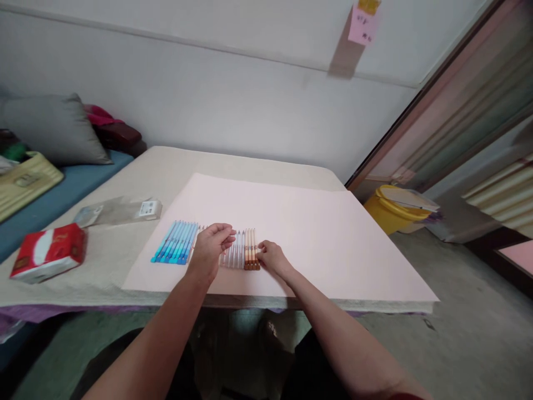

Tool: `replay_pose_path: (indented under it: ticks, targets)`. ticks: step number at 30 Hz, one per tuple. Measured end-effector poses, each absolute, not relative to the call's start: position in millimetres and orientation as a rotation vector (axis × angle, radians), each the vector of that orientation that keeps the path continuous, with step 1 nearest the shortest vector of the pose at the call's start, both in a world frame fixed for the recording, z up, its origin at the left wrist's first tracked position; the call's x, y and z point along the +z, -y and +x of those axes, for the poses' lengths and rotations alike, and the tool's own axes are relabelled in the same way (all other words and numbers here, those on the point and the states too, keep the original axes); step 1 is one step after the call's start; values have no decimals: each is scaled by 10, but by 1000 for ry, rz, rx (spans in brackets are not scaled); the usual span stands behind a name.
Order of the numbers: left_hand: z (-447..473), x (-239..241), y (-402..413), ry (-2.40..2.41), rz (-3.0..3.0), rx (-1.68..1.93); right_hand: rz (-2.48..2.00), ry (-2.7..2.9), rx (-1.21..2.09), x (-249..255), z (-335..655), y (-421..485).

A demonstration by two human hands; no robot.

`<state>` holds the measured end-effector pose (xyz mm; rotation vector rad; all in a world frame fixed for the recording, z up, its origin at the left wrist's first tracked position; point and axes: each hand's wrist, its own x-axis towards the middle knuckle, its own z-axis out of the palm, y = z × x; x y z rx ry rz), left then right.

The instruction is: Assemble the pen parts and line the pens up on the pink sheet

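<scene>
A row of pens lies on a pink sheet (316, 233). Blue pens (175, 244) make up its left end, clear whitish pens (237, 250) its middle and brown-and-cream pens (251, 250) its right end. Over the middle of the row is my left hand (210, 247), fingers bent and apart with nothing visible in them; it hides some pens. My right hand (272, 256) is at the right end, its fingers curled in against the outermost brown pen. The fingertips there are partly hidden.
Left of the sheet lie a clear plastic packet (120, 211) and a red tissue pack (50, 253). A grey cushion (54, 128) rests on a blue seat further left. A yellow bin (385, 214) stands beyond the table's right side. The white wall (233, 105) borders the table's back.
</scene>
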<state>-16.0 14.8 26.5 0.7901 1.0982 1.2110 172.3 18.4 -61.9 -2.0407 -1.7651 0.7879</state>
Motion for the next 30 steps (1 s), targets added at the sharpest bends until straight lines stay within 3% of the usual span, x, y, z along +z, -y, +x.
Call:
replay_pose_path:
  ticks: [7, 11, 15, 19, 30]
  targets:
    - [-141, 245, -126, -1122, 894, 1196, -2172, 1974, 478, -321, 2037, -36]
    - [91, 74, 97, -1123, 1329, 1042, -2249, 2243, 234, -446, 2136, 61]
    - [321, -176, 475, -975, 1993, 604, -2386, 2173, 354, -776, 2144, 78]
    - [370, -322, 717, -925, 2533, 159, -2410, 2127, 267, -1002, 2139, 90]
    - [348, -311, 826, -913, 2748, -211, -2395, 2127, 312, -980, 2135, 89]
